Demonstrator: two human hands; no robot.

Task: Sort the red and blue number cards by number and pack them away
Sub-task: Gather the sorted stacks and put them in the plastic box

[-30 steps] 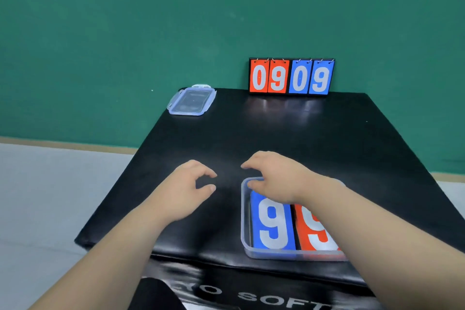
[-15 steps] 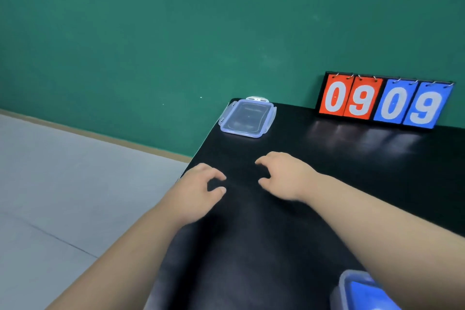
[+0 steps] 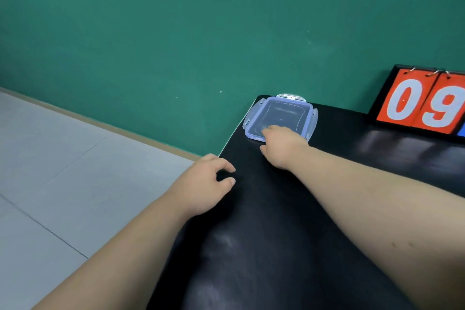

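Right hand (image 3: pixel 281 145) lies on the near rim of the clear, blue-edged plastic lid (image 3: pixel 283 112) at the far-left corner of the black padded table (image 3: pixel 276 246); whether it pinches is unclear. Left hand (image 3: pixel 203 184) hovers, loosely curled and empty. Red flip number cards (image 3: pixel 402 103) stand at the back. The lid is probably wanted for packing away.

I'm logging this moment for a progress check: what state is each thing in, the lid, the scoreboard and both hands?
lid: lying flat at the far left corner of the table, on no box.
scoreboard: standing upright at the back, showing a red 0 and 9; the rest is cut off.
right hand: stretched onto the lid's near edge; grip unclear.
left hand: loosely curled, holding nothing.
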